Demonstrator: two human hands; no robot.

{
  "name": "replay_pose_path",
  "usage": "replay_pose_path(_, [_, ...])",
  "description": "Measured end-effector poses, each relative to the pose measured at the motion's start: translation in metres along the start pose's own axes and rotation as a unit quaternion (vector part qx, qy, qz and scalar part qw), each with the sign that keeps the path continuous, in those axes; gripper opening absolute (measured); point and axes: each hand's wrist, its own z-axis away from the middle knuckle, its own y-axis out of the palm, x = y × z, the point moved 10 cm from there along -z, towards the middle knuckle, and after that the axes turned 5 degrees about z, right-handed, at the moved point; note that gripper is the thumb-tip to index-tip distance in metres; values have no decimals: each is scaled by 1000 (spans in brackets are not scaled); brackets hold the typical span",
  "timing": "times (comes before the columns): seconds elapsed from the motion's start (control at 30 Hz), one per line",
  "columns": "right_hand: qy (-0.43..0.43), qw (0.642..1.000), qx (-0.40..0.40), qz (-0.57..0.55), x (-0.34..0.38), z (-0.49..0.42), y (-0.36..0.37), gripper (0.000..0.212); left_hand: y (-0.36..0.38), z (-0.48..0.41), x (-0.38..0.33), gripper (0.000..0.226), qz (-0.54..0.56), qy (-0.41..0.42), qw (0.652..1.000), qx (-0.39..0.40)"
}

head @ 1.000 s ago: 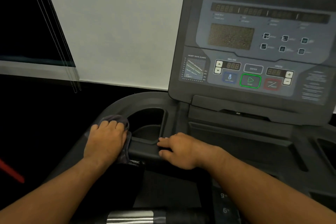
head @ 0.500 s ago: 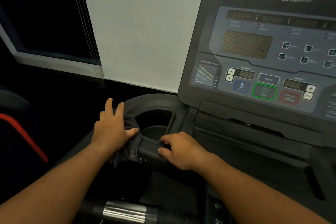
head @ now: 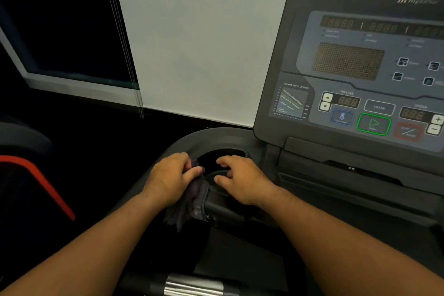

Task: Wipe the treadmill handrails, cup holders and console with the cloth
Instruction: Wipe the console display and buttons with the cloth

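Note:
My left hand (head: 171, 176) grips a dark grey cloth (head: 189, 206) at the left rim of the treadmill's left cup holder (head: 228, 151); the cloth hangs down over the dark handrail (head: 228, 209) below it. My right hand (head: 240, 180) hovers over the cup holder's front edge with its fingers loosely bent, holding nothing. The console (head: 360, 72), with its dim displays and a green start button, stands to the upper right, apart from both hands.
A white wall (head: 192, 43) is behind the treadmill, with a dark window (head: 60, 19) at upper left. A dark machine with a red stripe (head: 38, 175) stands at the far left. A metal grip sensor (head: 194, 286) shows at the bottom edge.
My left hand went from lying flat on the cloth to bunching it in curled fingers. My right hand lifted off the handrail and moved up over the cup holder. The view shifted left.

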Motion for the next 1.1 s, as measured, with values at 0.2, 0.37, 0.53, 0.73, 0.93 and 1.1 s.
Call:
replay_pose_path(0.2, [-17, 991, 37, -126, 18, -18, 7, 50, -10, -7, -22, 27, 214, -14, 977, 18])
replay_pose_path(0.37, [-16, 997, -23, -68, 14, -11, -27, 9, -14, -22, -31, 37, 225, -18, 972, 62])
replay_pose_path(0.53, [6, 995, -43, -90, -8, -1, -72, 7, -9, -36, -60, 33, 56, 12, 987, 150])
replay_pose_path(0.73, [76, 969, -78, -222, -45, 21, -116, 15, 8, -41, -79, 8, -21, 7, 985, 172])
replay_pose_path(0.93, [168, 944, -170, -226, -95, 54, -162, 4, 56, -30, -70, 20, 315, -162, 919, 173])
replay_pose_path(1.1, [155, 972, -147, -94, -116, 80, -193, 18, 44, -49, -102, 25, 338, -120, 931, 68])
